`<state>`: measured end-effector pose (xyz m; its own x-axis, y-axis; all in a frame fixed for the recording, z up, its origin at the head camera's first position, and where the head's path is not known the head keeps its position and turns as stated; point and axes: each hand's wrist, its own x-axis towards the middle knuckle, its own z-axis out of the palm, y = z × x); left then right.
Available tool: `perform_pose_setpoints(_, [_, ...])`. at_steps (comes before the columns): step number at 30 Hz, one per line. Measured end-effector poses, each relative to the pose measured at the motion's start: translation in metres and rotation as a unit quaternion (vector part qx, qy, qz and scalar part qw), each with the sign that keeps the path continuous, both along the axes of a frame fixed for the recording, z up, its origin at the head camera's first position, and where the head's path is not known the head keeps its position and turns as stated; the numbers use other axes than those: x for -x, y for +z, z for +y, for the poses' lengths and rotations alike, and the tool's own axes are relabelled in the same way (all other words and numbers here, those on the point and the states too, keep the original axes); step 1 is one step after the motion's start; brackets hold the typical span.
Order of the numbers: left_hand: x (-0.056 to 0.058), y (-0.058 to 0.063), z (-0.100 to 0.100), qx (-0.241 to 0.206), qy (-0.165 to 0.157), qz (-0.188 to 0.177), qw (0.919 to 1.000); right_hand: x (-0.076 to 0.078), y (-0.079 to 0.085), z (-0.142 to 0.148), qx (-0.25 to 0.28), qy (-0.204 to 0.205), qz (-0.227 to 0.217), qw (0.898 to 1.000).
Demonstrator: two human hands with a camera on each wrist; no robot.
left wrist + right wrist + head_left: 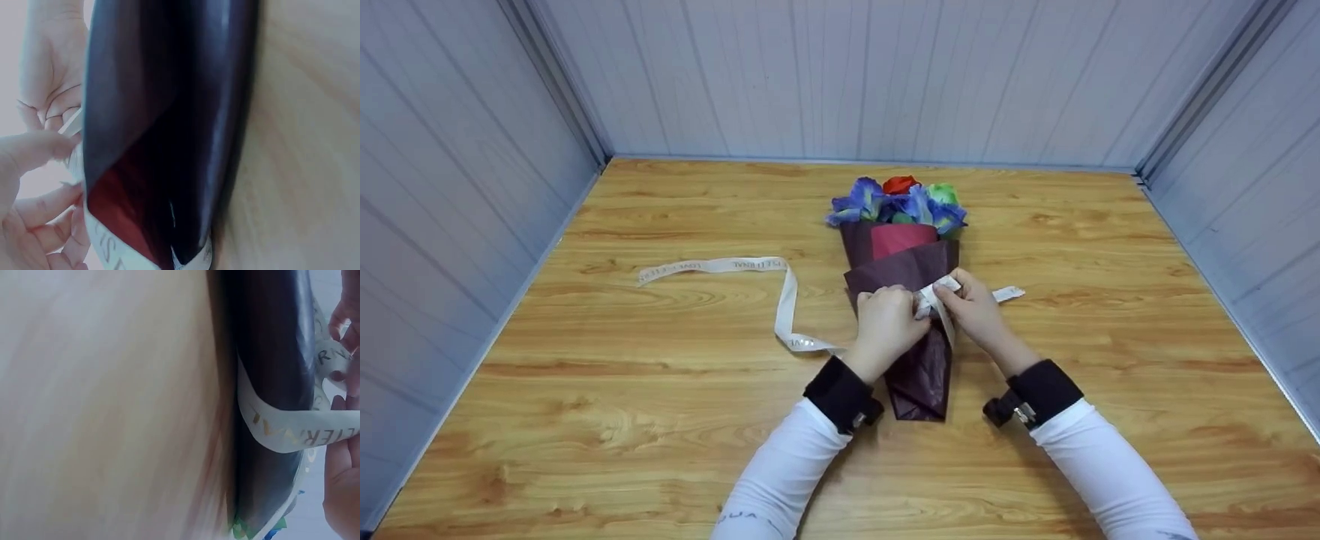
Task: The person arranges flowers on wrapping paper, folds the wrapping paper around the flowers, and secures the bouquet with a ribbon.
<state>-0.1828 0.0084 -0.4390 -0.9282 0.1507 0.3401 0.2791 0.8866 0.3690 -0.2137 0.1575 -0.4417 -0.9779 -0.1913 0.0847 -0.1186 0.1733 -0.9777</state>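
Observation:
A bouquet lies on the table, its flowers pointing away, wrapped in dark purple paper [919,379]. A white printed ribbon [281,430] runs round the wrapper's middle. Over the front of the wrapper, my left hand [886,322] curls its fingers and holds the ribbon at the crossing, with thumb and finger on either side of it in the left wrist view. Just to the right, my right hand [975,309] pinches a folded piece of the ribbon between thumb and fingers. The knot area is partly hidden behind the fingers.
One long ribbon tail [785,300] bends across the wooden table [660,412] to the left. A short ribbon end [1009,293] sticks out past the right hand. Blue flowers [859,201], a red one [900,184] and a green one [943,193] top the bouquet. Pale panel walls [840,82] enclose the table.

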Motion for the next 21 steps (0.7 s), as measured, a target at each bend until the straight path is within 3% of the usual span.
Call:
perform_pose_setpoints(5, [0.003, 0.004, -0.005, -0.044, -0.024, -0.059, 0.997, 0.002, -0.001, 0.004, -0.012, 0.0, 0.017, 1.0])
perform_pose_setpoints(8, [0.005, 0.008, -0.011, -0.095, -0.042, -0.099, 0.9896, 0.003, -0.002, 0.008, -0.016, -0.007, 0.009, 1.0])
perform_pose_setpoints(11, [0.006, 0.01, -0.016, -0.179, -0.069, -0.154, 0.9692, 0.004, -0.002, 0.011, -0.026, -0.009, -0.006, 1.0])
perform_pose_setpoints(16, [0.01, 0.012, -0.022, -0.298, -0.113, -0.229, 0.9198, 0.004, -0.004, 0.013, -0.039, -0.018, -0.005, 0.999])
perform_pose_setpoints(19, [0.012, 0.012, -0.023, -0.326, -0.136, -0.245, 0.903, 0.005, -0.005, 0.013, -0.051, -0.03, -0.002, 0.998])
perform_pose_setpoints(21, [0.014, 0.012, -0.023, -0.338, -0.145, -0.248, 0.8959, 0.005, -0.005, 0.013, -0.056, -0.038, -0.005, 0.998])
